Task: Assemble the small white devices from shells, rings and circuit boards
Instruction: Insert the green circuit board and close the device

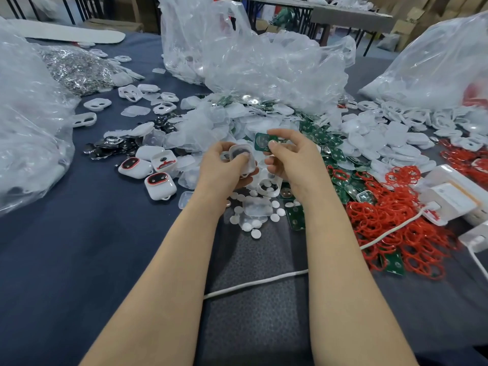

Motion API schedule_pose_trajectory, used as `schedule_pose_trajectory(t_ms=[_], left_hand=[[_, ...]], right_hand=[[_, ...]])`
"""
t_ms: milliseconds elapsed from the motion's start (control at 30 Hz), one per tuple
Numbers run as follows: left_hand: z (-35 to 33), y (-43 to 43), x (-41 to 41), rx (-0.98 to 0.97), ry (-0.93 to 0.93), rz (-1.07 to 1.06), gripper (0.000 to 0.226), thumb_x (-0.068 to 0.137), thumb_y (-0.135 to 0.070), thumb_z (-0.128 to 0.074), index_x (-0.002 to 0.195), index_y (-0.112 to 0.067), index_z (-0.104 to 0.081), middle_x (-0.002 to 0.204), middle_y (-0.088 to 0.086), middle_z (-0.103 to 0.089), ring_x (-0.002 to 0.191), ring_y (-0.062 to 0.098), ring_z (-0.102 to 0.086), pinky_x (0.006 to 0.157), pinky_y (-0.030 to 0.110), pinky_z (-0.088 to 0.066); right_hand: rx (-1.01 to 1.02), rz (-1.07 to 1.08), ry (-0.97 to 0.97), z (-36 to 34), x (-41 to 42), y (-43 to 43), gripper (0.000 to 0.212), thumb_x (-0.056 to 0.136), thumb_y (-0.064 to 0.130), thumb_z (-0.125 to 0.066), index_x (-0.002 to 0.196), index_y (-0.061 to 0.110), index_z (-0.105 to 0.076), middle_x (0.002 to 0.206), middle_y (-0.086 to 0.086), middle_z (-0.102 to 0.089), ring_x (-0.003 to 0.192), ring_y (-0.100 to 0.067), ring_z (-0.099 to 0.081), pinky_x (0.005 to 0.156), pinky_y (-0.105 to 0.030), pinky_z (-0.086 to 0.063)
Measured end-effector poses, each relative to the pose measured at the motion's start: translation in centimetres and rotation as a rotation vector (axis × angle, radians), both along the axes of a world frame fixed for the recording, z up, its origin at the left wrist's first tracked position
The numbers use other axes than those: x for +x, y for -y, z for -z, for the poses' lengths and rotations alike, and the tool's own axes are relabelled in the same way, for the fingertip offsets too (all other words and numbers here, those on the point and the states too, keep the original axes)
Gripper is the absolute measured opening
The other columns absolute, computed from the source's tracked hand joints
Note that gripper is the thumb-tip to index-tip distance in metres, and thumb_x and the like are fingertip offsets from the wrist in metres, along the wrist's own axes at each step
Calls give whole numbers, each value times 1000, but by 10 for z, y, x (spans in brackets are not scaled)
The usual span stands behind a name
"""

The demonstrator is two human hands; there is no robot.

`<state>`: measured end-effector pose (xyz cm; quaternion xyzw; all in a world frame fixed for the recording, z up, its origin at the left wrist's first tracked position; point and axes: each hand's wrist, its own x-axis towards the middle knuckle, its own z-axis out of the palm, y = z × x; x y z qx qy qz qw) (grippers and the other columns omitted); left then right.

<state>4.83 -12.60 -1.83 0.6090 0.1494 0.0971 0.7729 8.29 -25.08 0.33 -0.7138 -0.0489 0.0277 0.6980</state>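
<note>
Left hand (227,165) gripping white shell (241,157), right hand (289,157) pinching circuit board (264,142)

We are in a small assembly workshop, in a room that looks like a warehouse. We look down on a wide work table (79,260) covered in dark blue cloth and heaped with loose parts in bulk: white shells (396,143), green circuit boards (322,136), red rings (390,228) and a glinting mound of small metal pieces (76,72). Big clear plastic bags (250,62) slump among the heaps. A few put-together white devices (161,184) sit close together at the left. Behind, we see a folding table (343,14) and stacked cardboard boxes (412,22).
</note>
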Motion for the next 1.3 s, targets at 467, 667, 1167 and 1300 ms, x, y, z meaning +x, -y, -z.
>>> schedule_pose_trajectory(t_ms=[467, 667, 1167, 1300], left_hand=[[-3, -1, 4, -70, -120, 93, 36, 103, -32, -34, 96, -15, -64, 98, 14, -73, 70, 24, -73, 56, 28, -57], [-1, 0, 4, -48, -115, 102, 36, 104, -35, -32, 97, -16, -63, 97, 14, -72, 70, 23, -73, 58, 30, -59], [-5, 1, 1, -27, -114, 109, 38, 105, -35, -31, 92, -18, -63, 92, 13, -71, 67, 19, -71, 61, 30, -60], [-6, 1, 1, -23, -123, 110, 37, 104, -33, -31, 91, -18, -63, 91, 14, -72, 68, 20, -71, 55, 26, -57]], right_hand=[[-414, -115, 332, -4, -4, 1, 16, 89, 10, -62, 88, 24, -68, 73, 7, -61, 72, -8, -57, 75, -29, -53], [-481, -136, 355, -3, -4, -1, 19, 91, 13, -61, 85, 31, -66, 80, 6, -63, 79, -10, -59, 71, -25, -49], [-534, -164, 373, -1, -4, -4, 15, 90, 15, -61, 88, 29, -68, 82, 7, -61, 64, -5, -48, 62, -19, -39], [-555, -136, 395, 1, -3, -4, 16, 89, 16, -62, 87, 31, -68, 89, 2, -60, 65, -3, -46, 63, -18, -37]])
